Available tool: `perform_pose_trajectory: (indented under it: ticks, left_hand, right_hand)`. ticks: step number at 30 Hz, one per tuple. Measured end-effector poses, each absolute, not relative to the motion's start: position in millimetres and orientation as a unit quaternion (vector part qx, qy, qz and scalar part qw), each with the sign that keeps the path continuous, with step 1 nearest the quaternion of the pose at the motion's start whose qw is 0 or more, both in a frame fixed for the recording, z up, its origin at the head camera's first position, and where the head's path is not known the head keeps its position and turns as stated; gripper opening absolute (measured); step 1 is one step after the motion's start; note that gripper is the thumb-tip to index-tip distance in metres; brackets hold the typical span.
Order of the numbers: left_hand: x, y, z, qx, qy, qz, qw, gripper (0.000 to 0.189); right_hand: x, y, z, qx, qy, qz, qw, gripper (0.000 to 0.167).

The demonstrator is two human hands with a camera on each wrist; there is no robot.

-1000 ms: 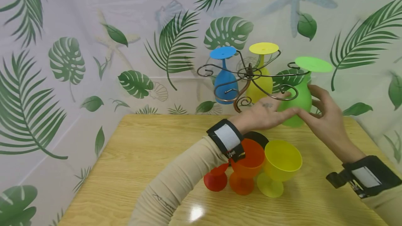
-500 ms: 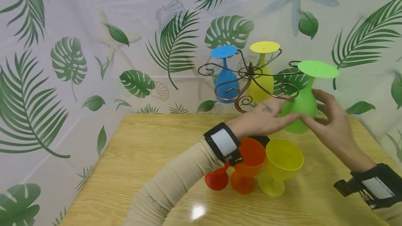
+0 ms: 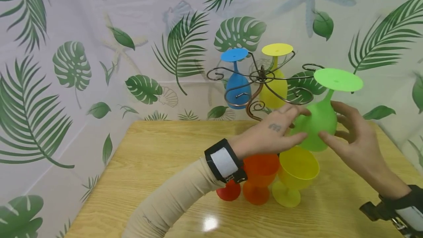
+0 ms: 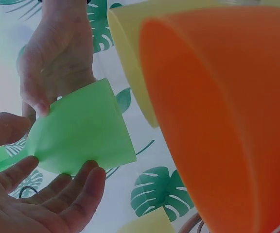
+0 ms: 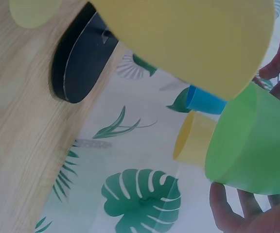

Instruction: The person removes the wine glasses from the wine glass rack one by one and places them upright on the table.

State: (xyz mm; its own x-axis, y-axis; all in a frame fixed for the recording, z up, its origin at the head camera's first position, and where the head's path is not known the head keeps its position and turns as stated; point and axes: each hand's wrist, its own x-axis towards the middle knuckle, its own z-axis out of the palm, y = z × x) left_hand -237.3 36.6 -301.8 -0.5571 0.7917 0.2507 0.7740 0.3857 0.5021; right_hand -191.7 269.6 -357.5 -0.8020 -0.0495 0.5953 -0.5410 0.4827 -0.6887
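A green plastic goblet [image 3: 318,129] is held upside down in the air at the right of the metal stemware rack [image 3: 262,76], its foot uppermost and leaning to the right. My right hand [image 3: 360,146] grips the bowl from the right, thumb at the front. From the other side, my left hand [image 3: 272,131] holds the bowl with bent fingers. In the left wrist view, its fingertips [image 4: 89,170] lie along the green bowl. On the rack hang an inverted blue goblet [image 3: 237,89] and an inverted yellow goblet [image 3: 273,93].
Upright on the wooden table [image 3: 158,150] stand a red goblet [image 3: 228,191], partly behind my left wrist, an orange goblet [image 3: 261,172] and a yellow goblet [image 3: 299,166]. The rack's black base [image 5: 89,58] is behind them. Curled rack arms reach out near my left hand.
The green goblet has come away from the rack's right arm, moving down, rightward and nearer, with more tilt. My right hand has moved with it; my left hand has shifted slightly lower.
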Motion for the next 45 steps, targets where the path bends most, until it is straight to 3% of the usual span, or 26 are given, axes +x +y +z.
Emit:
perform_pose_trajectory:
  ticks: [12, 24, 34, 38, 45]
  left_hand:
    - [-219, 16, -301, 0.485, 0.829, 0.278, -0.029, 0.041]
    - [-205, -9, -305, 0.500, 0.797, 0.337, -0.038, 0.039]
    - [-197, -25, -311, 0.521, 0.776, 0.342, -0.092, 0.039]
    - [-194, -31, -313, 0.520, 0.773, 0.349, -0.102, 0.038]
    - [-188, -42, -317, 0.514, 0.766, 0.376, -0.085, 0.035]
  right_hand:
    - [-171, 252, -353, 0.228, -0.803, 0.484, 0.262, 0.083]
    - [-160, 228, -349, 0.302, -0.785, 0.470, 0.269, 0.085]
    - [-151, 214, -346, 0.312, -0.804, 0.433, 0.262, 0.089]
    - [-153, 211, -349, 0.343, -0.778, 0.446, 0.280, 0.084]
    - [-154, 204, -353, 0.391, -0.752, 0.442, 0.292, 0.059]
